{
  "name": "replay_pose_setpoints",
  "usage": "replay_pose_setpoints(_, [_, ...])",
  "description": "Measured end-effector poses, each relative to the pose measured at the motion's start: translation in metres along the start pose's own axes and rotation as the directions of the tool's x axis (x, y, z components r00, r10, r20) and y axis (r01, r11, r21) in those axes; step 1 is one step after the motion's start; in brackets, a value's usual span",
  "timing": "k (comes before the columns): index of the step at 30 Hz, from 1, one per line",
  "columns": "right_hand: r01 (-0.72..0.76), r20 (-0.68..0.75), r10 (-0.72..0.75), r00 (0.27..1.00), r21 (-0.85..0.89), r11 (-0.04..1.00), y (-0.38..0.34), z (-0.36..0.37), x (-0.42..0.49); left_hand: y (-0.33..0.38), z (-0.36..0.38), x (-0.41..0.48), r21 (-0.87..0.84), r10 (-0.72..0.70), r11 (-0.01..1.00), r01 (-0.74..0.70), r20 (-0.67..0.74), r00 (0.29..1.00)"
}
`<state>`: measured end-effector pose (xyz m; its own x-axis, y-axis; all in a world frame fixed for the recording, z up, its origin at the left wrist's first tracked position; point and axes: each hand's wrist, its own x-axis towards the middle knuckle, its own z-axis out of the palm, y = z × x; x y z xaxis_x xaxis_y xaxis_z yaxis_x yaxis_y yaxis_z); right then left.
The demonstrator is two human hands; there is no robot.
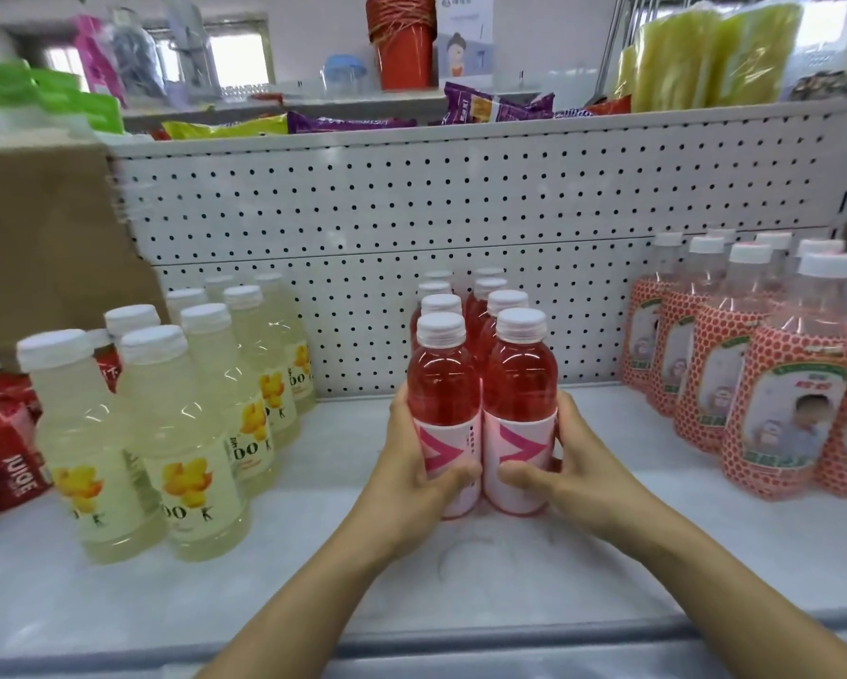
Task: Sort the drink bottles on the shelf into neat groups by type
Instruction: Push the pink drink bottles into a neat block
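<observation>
Bottles (443, 389) — pink front pair (touching) — gripped by left hand (411, 465), right hand (566, 458).

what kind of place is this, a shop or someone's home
Most likely a small shop: a perforated metal shelf back, drinks lined up in rows by type, such as the red drink bottles and yellow drink bottles, and snack packets stocked higher up.

Mid-frame on the shelf (313, 570) we see two bottle rows (507, 302) running back to the pegboard (411, 203). Our left hand (411, 463) and right hand (566, 458) clasp the front pair (519, 384) from either side. A left group (181, 433) and a right group (754, 384) stand apart.
</observation>
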<state>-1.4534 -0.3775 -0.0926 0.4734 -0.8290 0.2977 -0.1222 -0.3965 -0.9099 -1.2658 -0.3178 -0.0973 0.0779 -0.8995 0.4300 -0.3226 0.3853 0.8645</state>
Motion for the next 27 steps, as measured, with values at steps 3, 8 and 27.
replay_pose_setpoints(3, [0.006, -0.036, -0.007, 0.999, -0.018, 1.0, 0.004, 0.001, -0.001, -0.003, -0.003, -0.001, 0.026, -0.023, 0.999, 0.024, -0.047, 0.999])
replay_pose_setpoints(8, [0.006, -0.09, -0.014, 0.996, -0.09, 0.996, 0.014, -0.003, -0.006, -0.003, -0.005, -0.003, 0.094, -0.077, 0.992, 0.082, -0.056, 0.995])
replay_pose_setpoints(27, [0.043, -0.182, -0.101, 0.978, -0.295, 0.954, 0.012, 0.007, -0.005, -0.009, 0.002, -0.009, 0.167, -0.125, 0.974, 0.151, -0.161, 0.979])
